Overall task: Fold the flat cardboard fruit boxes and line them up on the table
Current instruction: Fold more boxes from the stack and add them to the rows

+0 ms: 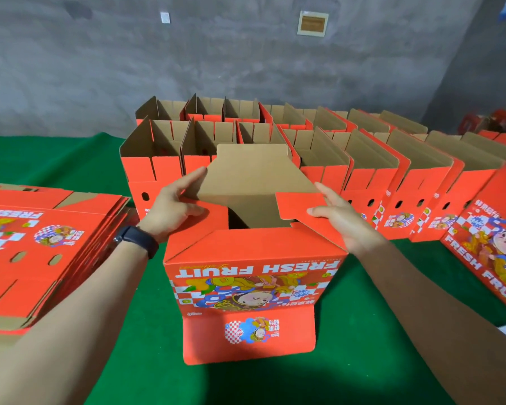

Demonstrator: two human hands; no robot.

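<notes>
Red printed cardboard fruit box [254, 276] centre on green cloth table [70, 165], inside mostly hidden by flaps. Left hand [176, 209] at 10 o'clock, right hand [342, 223] at 2, straight fingers pressing its red side flaps. Flat red box stack [41, 252] cut off at 9. Folded box rows [362, 176] crowd 12 to 3. Bare cloth at 6.

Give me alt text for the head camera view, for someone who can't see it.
A person's left hand and right hand press the side flaps of a red fruit box inward on a green table. A stack of flat boxes lies to the left; rows of folded boxes stand open-topped behind it.
</notes>
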